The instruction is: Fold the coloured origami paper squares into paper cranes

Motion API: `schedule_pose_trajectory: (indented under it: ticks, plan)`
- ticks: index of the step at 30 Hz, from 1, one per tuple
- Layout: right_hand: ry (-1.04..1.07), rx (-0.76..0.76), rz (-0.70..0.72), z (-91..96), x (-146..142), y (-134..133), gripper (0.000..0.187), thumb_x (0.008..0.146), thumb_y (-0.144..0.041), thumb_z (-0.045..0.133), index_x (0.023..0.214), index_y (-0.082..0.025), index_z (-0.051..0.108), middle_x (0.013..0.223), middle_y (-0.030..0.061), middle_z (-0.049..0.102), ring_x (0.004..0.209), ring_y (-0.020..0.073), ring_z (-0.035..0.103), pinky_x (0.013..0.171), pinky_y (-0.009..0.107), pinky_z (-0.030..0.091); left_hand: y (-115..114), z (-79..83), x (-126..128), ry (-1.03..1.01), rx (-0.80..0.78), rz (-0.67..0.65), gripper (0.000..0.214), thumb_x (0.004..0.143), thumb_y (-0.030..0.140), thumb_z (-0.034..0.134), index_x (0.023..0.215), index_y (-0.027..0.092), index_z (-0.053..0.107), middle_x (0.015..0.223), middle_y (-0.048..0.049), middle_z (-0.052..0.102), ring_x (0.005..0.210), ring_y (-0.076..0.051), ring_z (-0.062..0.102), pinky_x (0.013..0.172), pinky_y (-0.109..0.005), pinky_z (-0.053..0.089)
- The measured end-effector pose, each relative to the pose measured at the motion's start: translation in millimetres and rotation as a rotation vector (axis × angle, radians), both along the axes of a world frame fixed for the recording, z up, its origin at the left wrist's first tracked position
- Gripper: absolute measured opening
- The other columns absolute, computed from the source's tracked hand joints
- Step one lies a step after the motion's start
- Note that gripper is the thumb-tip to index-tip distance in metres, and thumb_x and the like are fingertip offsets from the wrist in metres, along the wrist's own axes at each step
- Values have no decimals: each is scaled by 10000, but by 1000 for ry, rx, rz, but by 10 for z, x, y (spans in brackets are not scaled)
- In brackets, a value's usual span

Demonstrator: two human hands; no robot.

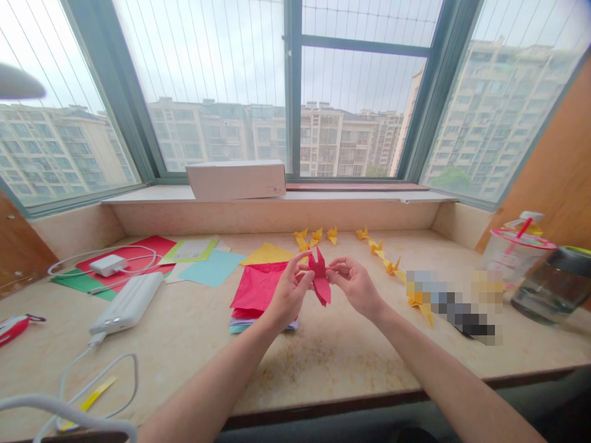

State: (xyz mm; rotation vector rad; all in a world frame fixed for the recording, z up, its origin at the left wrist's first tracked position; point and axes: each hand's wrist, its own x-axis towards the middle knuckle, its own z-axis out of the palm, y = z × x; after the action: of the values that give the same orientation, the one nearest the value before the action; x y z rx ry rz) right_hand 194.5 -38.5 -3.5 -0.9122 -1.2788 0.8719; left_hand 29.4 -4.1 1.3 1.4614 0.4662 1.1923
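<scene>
A partly folded red origami piece (319, 278) is held up above the desk between both hands. My left hand (289, 293) pinches its left side with thumb and fingertips. My right hand (355, 285) pinches its right side. Just below and to the left lies a stack of coloured paper sheets (256, 289), red on top. A row of small yellow folded paper cranes (376, 247) runs along the desk behind the hands.
A white power bank (129, 303) with a cable and a white charger (108, 264) lie at the left on loose coloured sheets. A plastic cup with a red straw (514, 252) and a glass jar (551, 286) stand at the right. A white box (236, 179) sits on the windowsill.
</scene>
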Motion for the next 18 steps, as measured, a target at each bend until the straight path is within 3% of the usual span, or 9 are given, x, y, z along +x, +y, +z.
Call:
schedule_pose_trajectory:
  ticks: [4,12,18]
  plan:
    - [-127,37,-10,-35,-5,-3,225,825,-400,696,918,-207,626,850,27,727,771,177,686,736,320,533,-3,3,-8,33,40,24,319,896,340,595,1181,198,599,991,-57,656,785,-141,658,709,-258,546]
    - [-483,93,-60,30,-28,-105,216,902,-369,594,1019,-200,662,991,66,717,853,196,669,763,341,519,-14,-1,-23,146,103,124,378,843,186,598,1220,191,575,1063,-69,662,800,-135,648,659,-219,531]
    - [-437,46,-43,38,-49,-109,313,852,-407,673,1064,-180,633,1024,94,729,943,234,693,841,384,529,3,-55,-15,220,265,222,491,824,178,632,1292,234,497,999,-41,658,782,-138,654,681,-249,553]
